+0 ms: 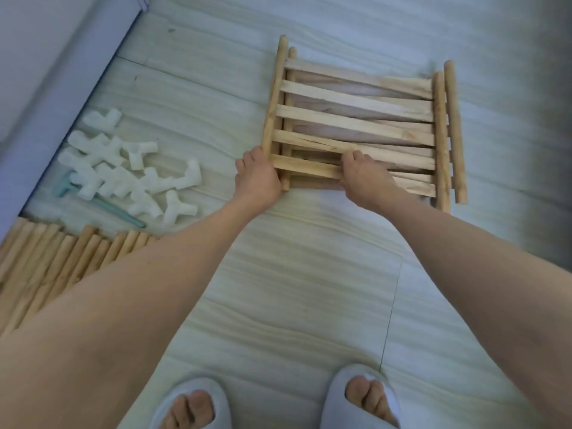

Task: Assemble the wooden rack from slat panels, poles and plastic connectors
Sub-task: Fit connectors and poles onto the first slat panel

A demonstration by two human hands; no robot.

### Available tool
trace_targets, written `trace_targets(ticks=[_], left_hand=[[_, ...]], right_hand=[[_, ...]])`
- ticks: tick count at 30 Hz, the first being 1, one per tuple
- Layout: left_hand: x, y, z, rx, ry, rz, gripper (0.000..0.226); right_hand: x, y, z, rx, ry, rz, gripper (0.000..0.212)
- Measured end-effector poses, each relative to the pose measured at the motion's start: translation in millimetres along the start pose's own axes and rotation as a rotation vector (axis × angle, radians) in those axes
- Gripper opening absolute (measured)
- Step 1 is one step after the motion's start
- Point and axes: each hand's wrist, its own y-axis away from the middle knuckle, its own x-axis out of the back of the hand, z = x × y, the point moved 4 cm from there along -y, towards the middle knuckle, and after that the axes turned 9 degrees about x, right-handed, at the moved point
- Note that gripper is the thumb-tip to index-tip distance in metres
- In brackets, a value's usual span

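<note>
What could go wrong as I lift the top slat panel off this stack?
1. Both the left hand and right hand grip the top slat panel at its near edge only, so its far end may sag or swing.
2. The panels beneath lie skewed and may snag and drag along.
3. The plastic connectors and poles lie loose nearby, a tripping hazard.

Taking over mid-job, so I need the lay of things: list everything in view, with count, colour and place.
panels: a stack, exact count unclear, light wood, on the floor ahead.
connectors: a pile, over ten, white, on the floor left of the panels.
poles: a row, many, light wood, lower left on the floor.
tool: one, teal, partly under the connectors.
floor: pale tiles.
slippers: two, grey, bottom edge.
left hand: grips the top panel's left near corner.
right hand: grips the near slat.
</note>
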Motion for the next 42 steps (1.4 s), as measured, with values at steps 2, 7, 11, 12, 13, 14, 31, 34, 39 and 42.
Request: trace_targets(ticks=[2,7,11,12,13,14,31,34,39,42], left_hand=[[11,4,7,0.001,0.115,0.012,0.041],[37,34,7,0.004,0.305,0.003,0.036],[50,84,-3,0.039,0.508,-0.142,0.023],[52,97,-9,0.046,0.499,-0.168,0.026],[55,110,-16,0.057,0.480,-0.198,0.029],[58,124,-23,0.072,0.462,-0.223,0.031],[59,247,-88,0.246,0.349,-0.416,0.038],[46,230,-78,0.245,0.336,-0.413,0.040],[32,190,-55,0.252,0.322,-0.385,0.039],[31,162,-42,0.222,0.350,-0.354,0.039]], right_hand=[[14,4,2,0.020,-0.008,0.026,0.033],[46,40,-3,0.080,-0.033,0.119,0.035],[73,90,-22,0.128,-0.017,0.098,0.043],[78,106,-28,0.137,-0.023,0.096,0.042],[82,123,-35,0.141,-0.036,0.093,0.042],[84,141,-42,0.136,-0.060,0.090,0.041],[28,258,-111,0.178,-0.355,0.078,0.068],[19,243,-93,0.147,-0.356,0.040,0.069],[10,206,-61,0.130,-0.391,-0.007,0.041],[13,180,-46,0.120,-0.421,0.019,0.032]])
